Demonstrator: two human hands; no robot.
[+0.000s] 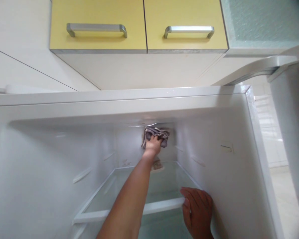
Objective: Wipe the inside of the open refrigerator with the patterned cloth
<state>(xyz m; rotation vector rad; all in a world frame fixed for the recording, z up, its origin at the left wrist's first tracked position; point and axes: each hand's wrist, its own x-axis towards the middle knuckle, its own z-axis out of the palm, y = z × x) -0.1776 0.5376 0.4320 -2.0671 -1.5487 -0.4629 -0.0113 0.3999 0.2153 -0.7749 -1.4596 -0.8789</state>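
Note:
Deep inside an open refrigerator, my left hand [153,145] presses a crumpled grey-brown patterned cloth [164,134] against the upper back wall, its fingers closed on the fabric. The left forearm passes above a glass shelf [168,184] with a white front rim. At the right end of that rim, my right hand [198,210] is closed around the edge, fingers on top and thumb lower down. Below the cloth, a brownish patch that may be a reflection shows near the back of the shelf.
Yellow cabinet doors [97,41] with metal handles are above the refrigerator. Its open door [289,132] stands at the right. Shelf ledges [82,175] stick out from the inner side walls, and a small fitting [226,146] is on the right wall.

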